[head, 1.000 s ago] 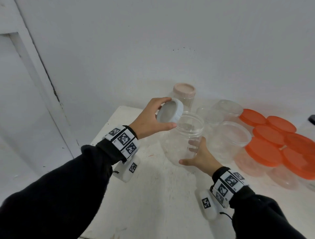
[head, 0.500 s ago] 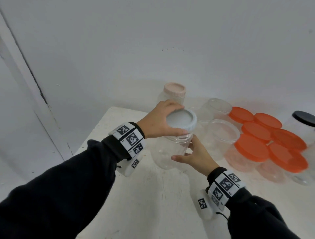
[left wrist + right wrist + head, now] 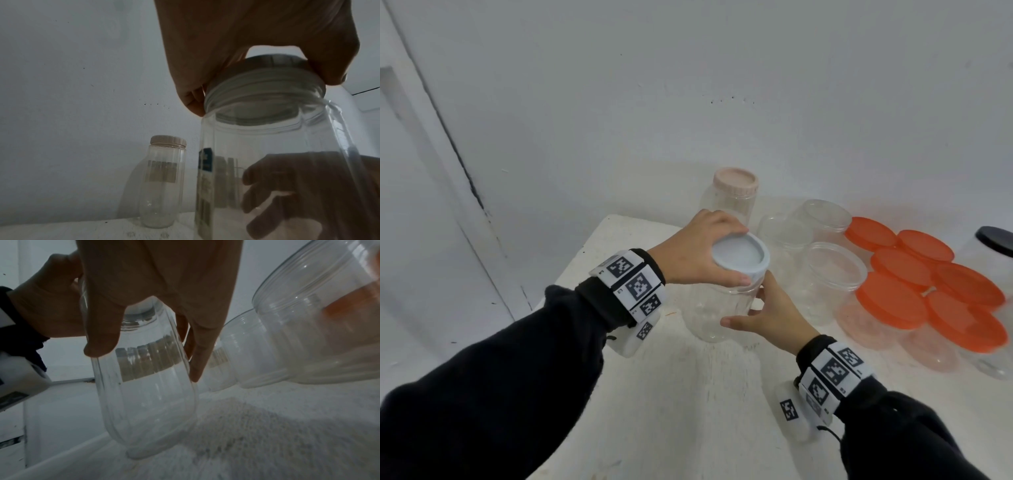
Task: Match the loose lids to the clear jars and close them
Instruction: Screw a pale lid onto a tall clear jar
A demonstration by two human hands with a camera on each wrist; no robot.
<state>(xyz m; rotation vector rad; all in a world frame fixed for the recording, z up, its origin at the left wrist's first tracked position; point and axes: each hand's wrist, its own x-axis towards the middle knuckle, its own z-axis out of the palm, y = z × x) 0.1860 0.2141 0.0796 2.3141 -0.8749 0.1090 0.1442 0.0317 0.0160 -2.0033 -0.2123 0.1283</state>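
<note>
A clear jar [image 3: 717, 311] stands on the white table [image 3: 688, 411] with a white lid [image 3: 739, 255] sitting on its mouth. My left hand [image 3: 698, 253] grips the lid from the left, fingers and thumb curled round its rim; the left wrist view shows the lid [image 3: 265, 76] over the jar's threaded neck [image 3: 263, 97]. My right hand [image 3: 767, 317] holds the jar's body from the right, thumb in front and fingers behind. In the right wrist view the thumb and fingers wrap the jar [image 3: 144, 386].
A closed jar with a pale pink lid [image 3: 736, 181] stands behind. Open clear jars [image 3: 832, 270] sit to the right, then several jars with orange lids [image 3: 893, 301] and one with a black lid [image 3: 996, 240]. The table's left edge lies close by.
My left hand brought the tilted white lid down flat onto the jar's mouth. My right hand stayed on the jar's side.
</note>
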